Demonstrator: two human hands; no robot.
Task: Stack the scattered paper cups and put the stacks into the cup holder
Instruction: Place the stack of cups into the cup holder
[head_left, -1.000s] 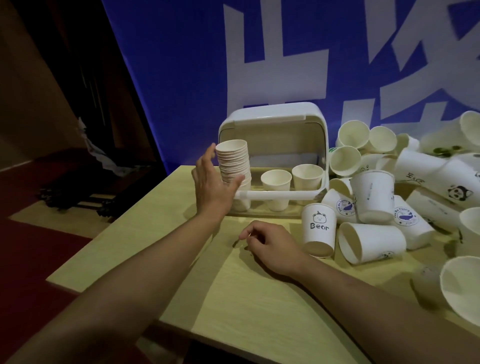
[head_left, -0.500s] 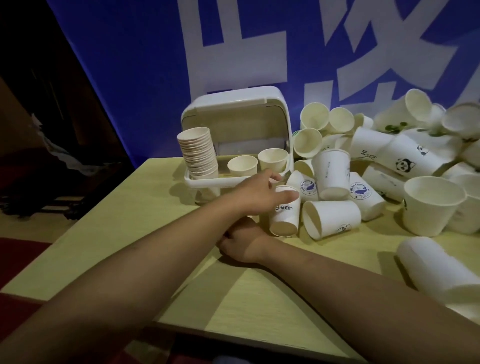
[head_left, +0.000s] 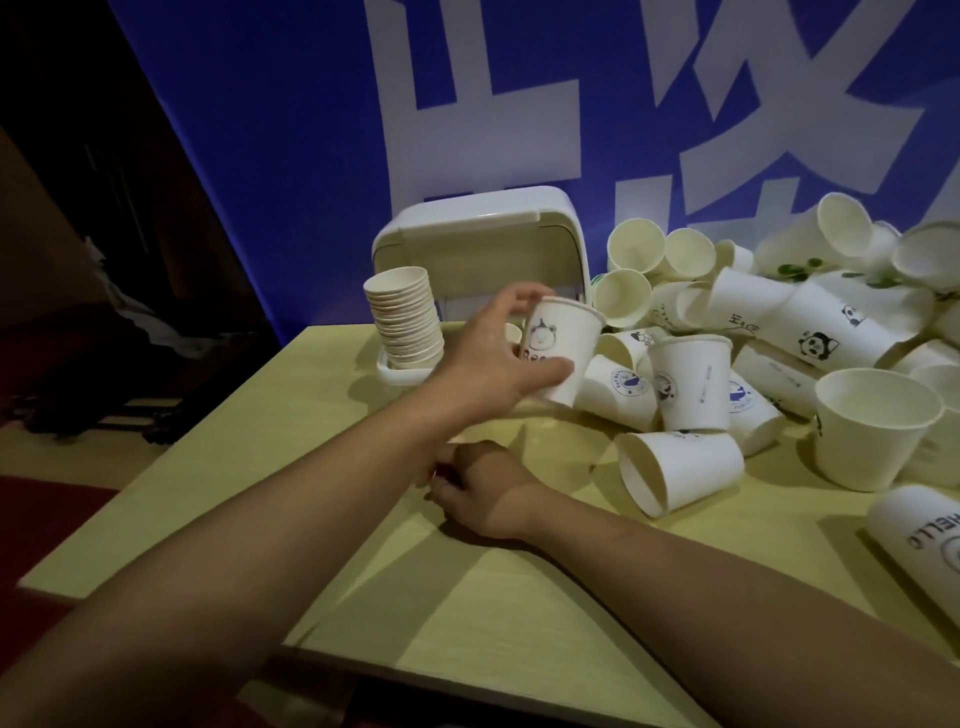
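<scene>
1. The bear cup is gripped by the left hand, lifted and tilted, in front of the holder.
2. A cup stack is held at the holder's left end.
3. Loose cups are piled on the table, right.
4. A blue banner is hung behind.
5. The right hand is rested on the table, its fingers hidden under the left arm, so their state cannot be told.

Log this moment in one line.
left hand: grips bear cup, lifted | right hand: on table | stack: in cup holder

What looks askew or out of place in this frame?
The stack of small cups in the cup holder leans left. The left hand holds the Bear cup tilted. Many loose cups lie tipped over on the table.
</scene>
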